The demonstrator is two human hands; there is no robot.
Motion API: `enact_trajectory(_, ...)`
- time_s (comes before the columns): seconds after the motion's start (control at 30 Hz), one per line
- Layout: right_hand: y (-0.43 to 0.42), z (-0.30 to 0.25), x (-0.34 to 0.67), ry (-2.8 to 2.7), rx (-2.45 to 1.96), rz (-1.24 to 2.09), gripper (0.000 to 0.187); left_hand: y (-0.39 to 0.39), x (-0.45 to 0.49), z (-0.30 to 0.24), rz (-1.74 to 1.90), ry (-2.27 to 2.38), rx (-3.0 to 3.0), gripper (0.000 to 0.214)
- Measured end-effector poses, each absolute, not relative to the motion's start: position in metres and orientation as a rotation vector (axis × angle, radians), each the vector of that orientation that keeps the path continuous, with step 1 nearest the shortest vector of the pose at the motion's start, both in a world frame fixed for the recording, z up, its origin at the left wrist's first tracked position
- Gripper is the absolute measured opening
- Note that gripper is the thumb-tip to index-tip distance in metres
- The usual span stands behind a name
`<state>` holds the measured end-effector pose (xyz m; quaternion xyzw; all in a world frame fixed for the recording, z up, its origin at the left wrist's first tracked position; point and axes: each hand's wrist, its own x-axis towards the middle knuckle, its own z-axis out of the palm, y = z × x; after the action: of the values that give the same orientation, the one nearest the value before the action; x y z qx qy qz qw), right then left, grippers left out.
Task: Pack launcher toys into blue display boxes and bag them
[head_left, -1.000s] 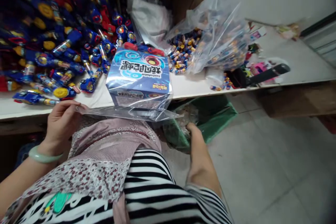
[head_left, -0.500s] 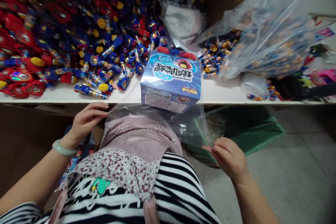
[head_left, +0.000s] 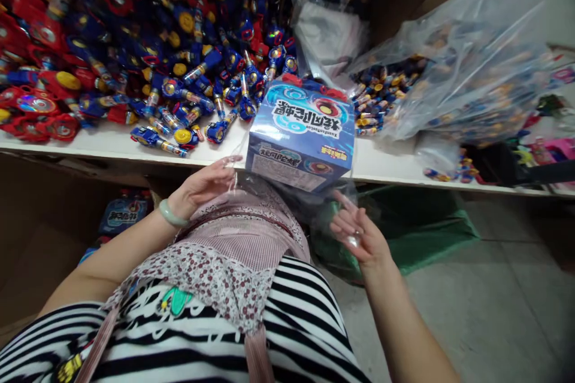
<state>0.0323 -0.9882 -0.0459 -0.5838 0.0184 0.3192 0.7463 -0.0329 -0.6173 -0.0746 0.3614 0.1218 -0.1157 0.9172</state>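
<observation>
A blue printed toy box (head_left: 305, 128) sits at the front edge of the white table (head_left: 112, 143), wrapped in a clear plastic bag (head_left: 330, 206) whose open end hangs toward me. My left hand (head_left: 204, 185), with a green bangle on its wrist, pinches the bag's edge just left of the box. To the box's lower right, my right hand (head_left: 359, 230) grips the other side of the bag, its fingers partly extended into the film. Both hands sit close to the box, just below the table edge.
A heap of blue and red toys (head_left: 135, 54) covers the table's left. A large clear sack of small toy parts (head_left: 449, 72) lies at right. A green bag (head_left: 417, 227) sits under the table, and a blue box (head_left: 123, 212) lies in a carton at lower left.
Both hands rose toward the box. The left hand moved right to the bag's edge beside the box; the right hand came up from the green bag.
</observation>
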Motion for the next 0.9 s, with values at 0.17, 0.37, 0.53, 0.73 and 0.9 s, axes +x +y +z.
enact_trajectory(0.17,-0.995,-0.078,0.040,-0.112,-1.257,0.588,0.079,-0.613,-0.025,-0.094,-0.101,0.156,0.798,0.073)
enact_trajectory(0.37,-0.998,-0.107,0.065,-0.180,-1.412,0.600,0.095,-0.583,-0.009,-0.106,-0.107,0.148,1.034,0.076)
enact_trajectory(0.53,-0.996,-0.113,0.093,-0.181,-1.591,0.448,0.072,-0.553,0.024,-0.097,-0.148,0.239,1.556,0.019)
enact_trajectory(0.73,-0.991,-0.117,0.145,-0.272,-1.984,0.190,0.039,-0.569,0.067,-0.090,-0.154,0.276,1.664,0.011)
enact_trajectory(0.9,-0.986,-0.122,0.194,-0.402,-2.091,0.160,0.039,-0.598,0.095,-0.102,-0.110,0.248,1.397,0.011)
